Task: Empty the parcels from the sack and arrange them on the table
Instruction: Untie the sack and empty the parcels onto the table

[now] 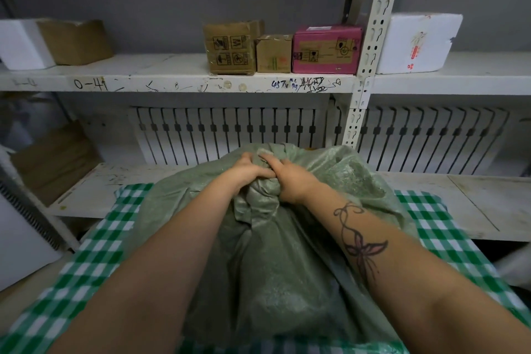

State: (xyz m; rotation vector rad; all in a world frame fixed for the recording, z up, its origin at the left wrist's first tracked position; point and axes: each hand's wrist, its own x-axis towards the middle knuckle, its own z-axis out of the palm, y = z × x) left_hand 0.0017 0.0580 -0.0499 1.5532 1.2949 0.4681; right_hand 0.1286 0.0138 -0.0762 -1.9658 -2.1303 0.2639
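A bulky green woven sack (275,273) lies on the table covered with a green-and-white checked cloth (94,256), filling the middle of the view. Its far end is bunched into a neck. My left hand (247,172) and my right hand (287,178) both grip that bunched neck side by side, fingers curled into the fabric. The parcels inside are hidden by the sack; only bulges show.
A white metal shelf unit (184,82) stands behind the table. On it sit two brown cartons (230,47), a pink box (326,49), a white foam box (416,42) at right and a brown and white box (57,43) at left. A lower shelf (474,204) runs just beyond the table.
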